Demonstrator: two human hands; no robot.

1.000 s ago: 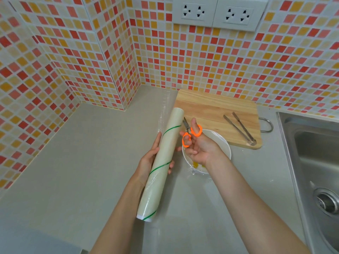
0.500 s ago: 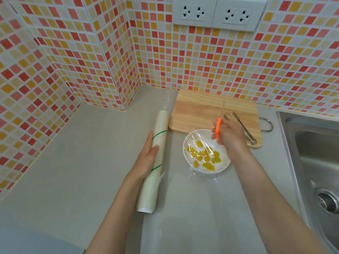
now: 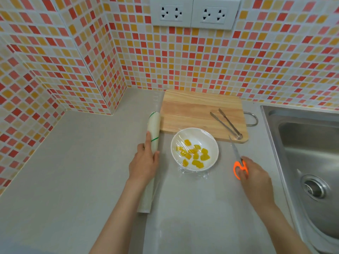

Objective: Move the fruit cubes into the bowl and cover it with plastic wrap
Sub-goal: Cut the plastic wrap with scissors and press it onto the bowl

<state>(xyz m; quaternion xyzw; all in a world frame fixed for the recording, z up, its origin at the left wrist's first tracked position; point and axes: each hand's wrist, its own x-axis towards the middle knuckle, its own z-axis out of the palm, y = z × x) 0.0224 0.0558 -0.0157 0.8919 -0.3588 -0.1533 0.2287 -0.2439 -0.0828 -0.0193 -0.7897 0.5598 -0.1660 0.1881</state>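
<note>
A white bowl (image 3: 211,143) stands on the grey counter, holding several yellow fruit cubes (image 3: 194,155). Clear plastic wrap (image 3: 195,174) is stretched over the bowl and bunches at its near side. The plastic wrap roll (image 3: 153,129) lies on the counter left of the bowl, and my left hand (image 3: 144,163) rests on its middle. Right of the bowl, my right hand (image 3: 254,174) grips orange-handled scissors (image 3: 238,162) low over the counter, blades pointing away from me.
A wooden cutting board (image 3: 192,110) lies behind the bowl with metal tongs (image 3: 226,124) on its right part. A steel sink (image 3: 308,153) fills the right side. Tiled walls close the back and left.
The roll went from raised in my left hand to lying flat on the counter. My right hand carried the scissors from over the bowl down to the counter at its right.
</note>
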